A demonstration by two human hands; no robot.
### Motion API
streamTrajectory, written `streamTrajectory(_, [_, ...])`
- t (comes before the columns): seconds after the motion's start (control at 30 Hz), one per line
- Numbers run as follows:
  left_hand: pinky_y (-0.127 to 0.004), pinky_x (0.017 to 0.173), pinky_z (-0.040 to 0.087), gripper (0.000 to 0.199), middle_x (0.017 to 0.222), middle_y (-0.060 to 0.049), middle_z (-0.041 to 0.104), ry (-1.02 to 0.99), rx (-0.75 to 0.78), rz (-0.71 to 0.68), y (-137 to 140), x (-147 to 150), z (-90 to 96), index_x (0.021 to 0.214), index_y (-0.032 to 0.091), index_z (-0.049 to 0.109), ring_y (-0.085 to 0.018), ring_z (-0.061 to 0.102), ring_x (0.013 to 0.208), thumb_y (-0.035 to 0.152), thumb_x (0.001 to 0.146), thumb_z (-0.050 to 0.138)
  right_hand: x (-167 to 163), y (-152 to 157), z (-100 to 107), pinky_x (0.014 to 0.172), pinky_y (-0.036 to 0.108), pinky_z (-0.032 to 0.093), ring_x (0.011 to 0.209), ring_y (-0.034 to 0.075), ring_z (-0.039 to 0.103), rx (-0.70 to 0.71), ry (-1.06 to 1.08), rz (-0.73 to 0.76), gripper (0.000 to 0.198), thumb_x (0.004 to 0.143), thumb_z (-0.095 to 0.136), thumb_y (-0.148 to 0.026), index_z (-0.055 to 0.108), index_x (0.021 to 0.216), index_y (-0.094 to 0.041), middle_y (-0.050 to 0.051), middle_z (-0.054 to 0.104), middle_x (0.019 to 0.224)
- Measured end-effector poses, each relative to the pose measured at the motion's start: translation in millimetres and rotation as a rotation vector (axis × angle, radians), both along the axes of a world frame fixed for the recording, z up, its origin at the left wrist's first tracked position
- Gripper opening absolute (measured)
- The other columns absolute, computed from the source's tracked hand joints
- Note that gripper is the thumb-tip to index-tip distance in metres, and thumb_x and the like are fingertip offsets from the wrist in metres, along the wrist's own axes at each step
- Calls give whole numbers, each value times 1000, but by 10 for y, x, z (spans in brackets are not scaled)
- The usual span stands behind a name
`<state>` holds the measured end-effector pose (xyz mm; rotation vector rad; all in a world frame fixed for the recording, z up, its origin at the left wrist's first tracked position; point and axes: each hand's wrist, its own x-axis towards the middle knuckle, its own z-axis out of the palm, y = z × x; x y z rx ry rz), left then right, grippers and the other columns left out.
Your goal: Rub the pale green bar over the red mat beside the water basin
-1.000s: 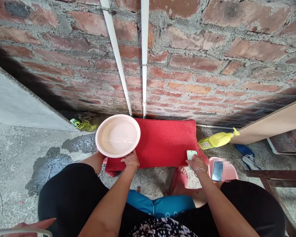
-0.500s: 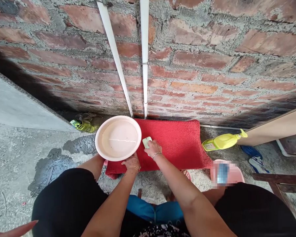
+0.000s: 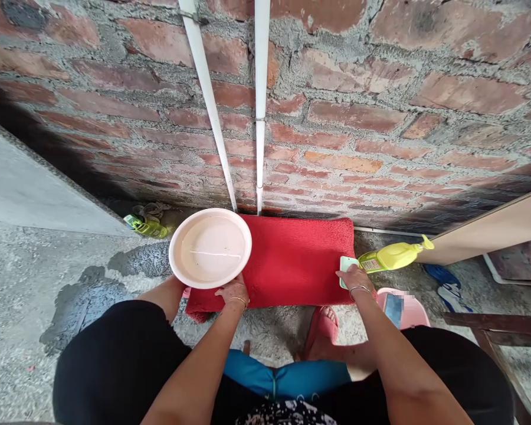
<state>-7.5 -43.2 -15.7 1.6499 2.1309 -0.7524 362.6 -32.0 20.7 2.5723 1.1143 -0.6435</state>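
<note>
A red, rough-textured cloth [image 3: 301,260] is spread over a low support in front of me. My right hand [image 3: 356,277] is at the cloth's right end, closed on a pale green brush [image 3: 348,265]. The flat, rectangular back of the brush faces up; its underside is hidden. My left hand [image 3: 233,290] rests on the cloth's near edge, thumb out to the side, close against the rim of a pale pink basin [image 3: 175,262]. Water stands in the basin, which sits on the cloth's left end.
A yellow pump bottle [image 3: 393,257] lies beyond the cloth's right end, near a pink tub [image 3: 418,310]. Another yellow-green bottle [image 3: 150,226] is at the left by the wall. White pipes [image 3: 259,147] run down the brick wall [image 3: 354,118]. Wet patches [image 3: 88,301] mark the concrete floor.
My right hand has slid the brush rightward, from beside the basin to the cloth's right end. My left hand and the basin have stayed in place. The view has shifted slightly.
</note>
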Motion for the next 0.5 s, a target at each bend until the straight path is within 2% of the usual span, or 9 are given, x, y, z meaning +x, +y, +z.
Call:
streamTrajectory(0.07, [-62,76,41,94,124,-24,51,4,4,1,-1,4,-6,138,19,28,-44,47,113,21,54,71,-74,56,51,77,39,42,98,29,56,18,-3,2,52,75,51,-59,54,109,-20,15,51,109])
streamTrajectory(0.13, [-61,76,42,96,124,-24,51,6,-1,8,-2,8,-6,138,18,27,-44,47,112,21,54,72,-345,194,103,78,38,42,96,27,57,57,33,51,51,74,51,-61,54,106,-21,13,51,108])
streamTrajectory(0.23, [-61,77,42,96,124,-24,51,9,-7,6,-3,12,3,139,18,26,-43,48,112,22,55,71,-1047,495,141,77,34,42,91,22,58,122,132,191,50,72,54,-61,54,105,-23,8,50,107])
streamTrajectory(0.37, [-61,78,42,94,126,-24,50,9,-20,0,-5,10,13,139,20,26,-42,48,113,22,56,70,-2101,866,83,76,32,43,93,21,57,174,251,415,46,71,57,-55,53,107,-26,7,50,108])
streamTrajectory(0.43, [-61,78,42,95,128,-24,48,13,-25,-7,-7,9,10,140,20,25,-42,47,114,22,56,70,-2454,978,26,77,32,43,96,22,55,172,283,478,44,72,58,-51,52,108,-26,7,50,111])
streamTrajectory(0.5, [-61,78,42,96,129,-25,48,16,-29,-15,-7,7,7,141,20,23,-42,47,114,23,57,69,-2589,1039,-30,78,32,42,100,23,54,168,292,520,43,72,59,-48,52,108,-25,8,49,112])
